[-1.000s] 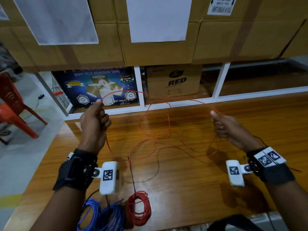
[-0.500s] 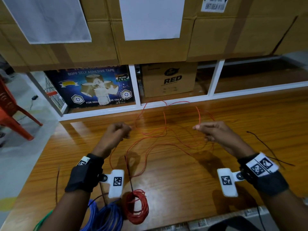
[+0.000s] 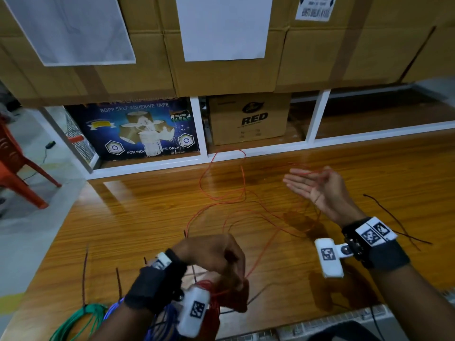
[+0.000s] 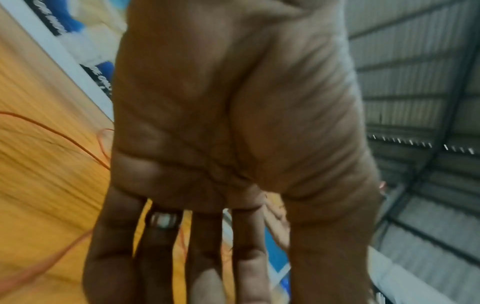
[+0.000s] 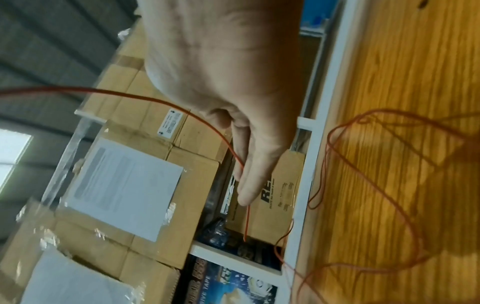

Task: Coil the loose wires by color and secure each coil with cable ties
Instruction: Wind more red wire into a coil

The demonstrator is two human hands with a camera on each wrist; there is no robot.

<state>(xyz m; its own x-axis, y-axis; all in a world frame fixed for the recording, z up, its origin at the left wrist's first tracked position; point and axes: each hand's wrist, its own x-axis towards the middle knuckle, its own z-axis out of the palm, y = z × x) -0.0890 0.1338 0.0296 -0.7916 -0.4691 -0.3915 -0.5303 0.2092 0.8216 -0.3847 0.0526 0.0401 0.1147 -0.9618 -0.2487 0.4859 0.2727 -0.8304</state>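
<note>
loose red wire (image 3: pixel 222 193) sprawls in open loops over the wooden table (image 3: pixel 147 217), running from the shelf edge back toward the near edge. right hand (image 3: pixel 317 185) is raised above the table, palm up, fingers straight and spread loosely — the wire's free end is draped across the fingers (image 5: pixel 249 181), lying there, not pinched. left hand (image 3: pixel 216 257) sits low by the near edge, fingers curled down; the strand runs up from under its fingertips, so it looks pinched there, though the left wrist view shows straight fingers and blur, so i cannot tell for sure. just under it lies the red coil (image 3: pixel 226 294), with the blue coil (image 3: pixel 162 321) and green coil (image 3: pixel 78 318) beside it. thin dark ties (image 3: pixel 394 217) lie at the right.

handling, as a judgement: wire is very light, thin, springy — holds its own curves, will tangle and slide off an open palm. best taken near the free end with a thumb-finger pinch, then loops gathered into the other hand, kept under light tension.
</note>
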